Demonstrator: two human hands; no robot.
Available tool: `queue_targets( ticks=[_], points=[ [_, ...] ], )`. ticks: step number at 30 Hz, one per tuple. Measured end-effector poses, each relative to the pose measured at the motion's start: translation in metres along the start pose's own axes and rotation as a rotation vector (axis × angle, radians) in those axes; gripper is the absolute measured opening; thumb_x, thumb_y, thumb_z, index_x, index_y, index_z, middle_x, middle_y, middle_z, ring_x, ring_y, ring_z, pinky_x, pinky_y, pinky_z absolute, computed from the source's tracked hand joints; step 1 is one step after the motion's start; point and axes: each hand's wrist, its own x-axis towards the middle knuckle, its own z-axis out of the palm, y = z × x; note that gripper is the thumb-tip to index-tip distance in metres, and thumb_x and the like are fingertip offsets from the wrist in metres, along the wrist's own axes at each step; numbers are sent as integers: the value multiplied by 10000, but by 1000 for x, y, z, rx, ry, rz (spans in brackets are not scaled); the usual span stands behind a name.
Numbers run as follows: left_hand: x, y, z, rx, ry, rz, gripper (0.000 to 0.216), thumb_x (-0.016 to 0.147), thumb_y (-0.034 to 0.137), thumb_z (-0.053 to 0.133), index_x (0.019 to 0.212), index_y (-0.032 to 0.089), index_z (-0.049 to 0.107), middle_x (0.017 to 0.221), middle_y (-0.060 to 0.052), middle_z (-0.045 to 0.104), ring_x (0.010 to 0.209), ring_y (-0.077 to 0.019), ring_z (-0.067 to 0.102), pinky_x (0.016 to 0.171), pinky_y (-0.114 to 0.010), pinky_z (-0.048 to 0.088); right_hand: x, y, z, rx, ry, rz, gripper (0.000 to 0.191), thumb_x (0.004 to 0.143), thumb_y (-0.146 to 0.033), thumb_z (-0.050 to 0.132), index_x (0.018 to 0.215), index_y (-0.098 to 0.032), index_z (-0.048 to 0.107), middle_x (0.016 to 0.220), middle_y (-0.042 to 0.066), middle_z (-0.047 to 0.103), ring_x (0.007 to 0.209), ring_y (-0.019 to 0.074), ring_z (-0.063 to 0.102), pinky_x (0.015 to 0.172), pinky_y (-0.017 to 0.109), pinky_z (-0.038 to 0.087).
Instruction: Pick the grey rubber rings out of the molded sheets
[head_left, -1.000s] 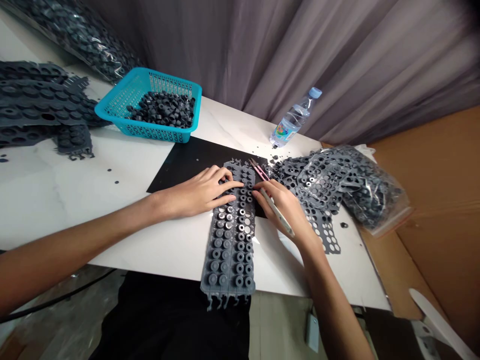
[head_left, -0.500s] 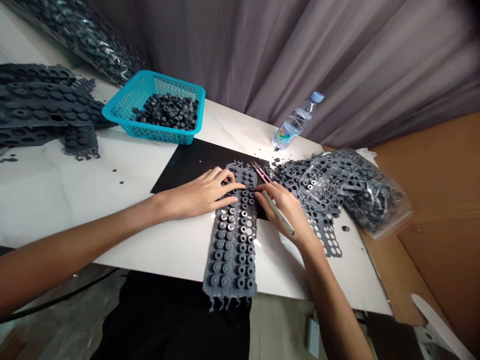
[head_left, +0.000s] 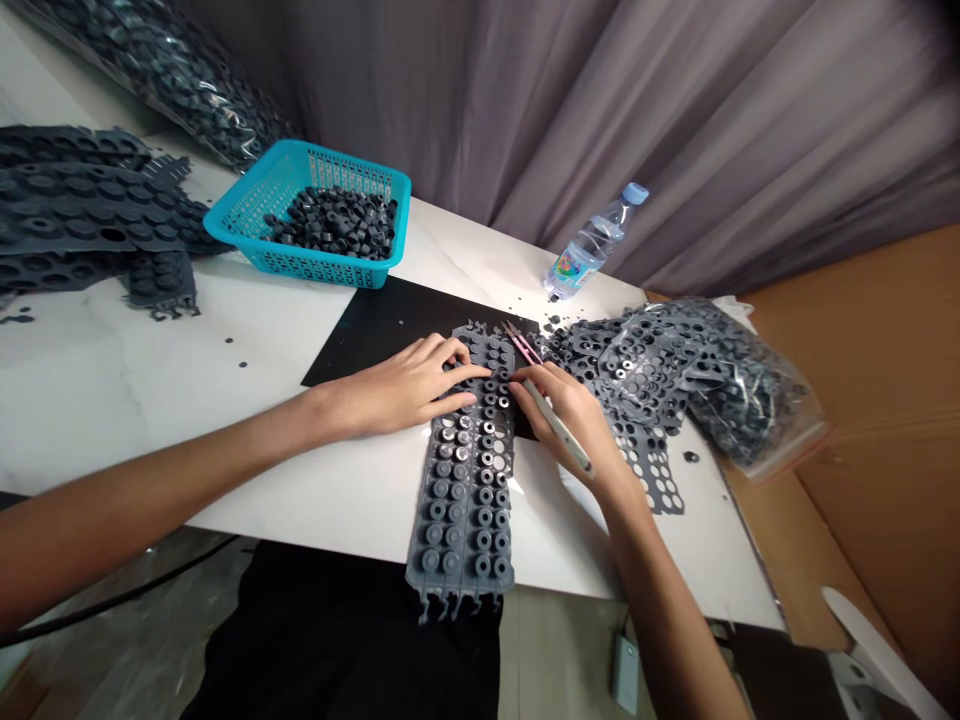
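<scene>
A dark grey moulded rubber sheet with rows of round knobs lies lengthwise before me, its near end hanging past the table edge. Some of its places are open holes. My left hand rests on the sheet's upper part with fingers spread. At the right edge of the sheet, my right hand is closed round a slim pale-handled tool; its working tip is hidden by the fingers. Just beyond that hand lies a pink-handled pointed tool.
A turquoise basket of small dark rubber pieces stands back left, near stacked sheets and a large filled bag. Punched sheets and a clear bag lie right. A water bottle stands behind; a black mat lies under the work.
</scene>
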Motion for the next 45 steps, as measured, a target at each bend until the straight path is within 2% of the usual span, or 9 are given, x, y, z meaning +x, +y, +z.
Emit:
queue_targets(
  ticks=[28, 45],
  points=[
    [1, 1, -2, 86, -16, 20, 574, 1124, 553, 259, 1590, 265, 426, 1446, -148, 479, 1335, -338, 447, 1156, -514, 367, 3, 3, 3, -7, 50, 10, 300, 1076, -472, 512, 1094, -258, 722, 1058, 83, 741, 908, 255, 703, 772, 351, 501],
    [0, 4, -3, 61, -8, 13, 602, 1120, 578, 237, 1571, 245, 456, 1445, -144, 489, 1338, -338, 450, 1161, -508, 353, 3, 3, 4, 6, 70, -18, 303, 1087, -447, 513, 1122, -234, 725, 1073, 85, 737, 897, 238, 699, 767, 337, 499]
  ],
)
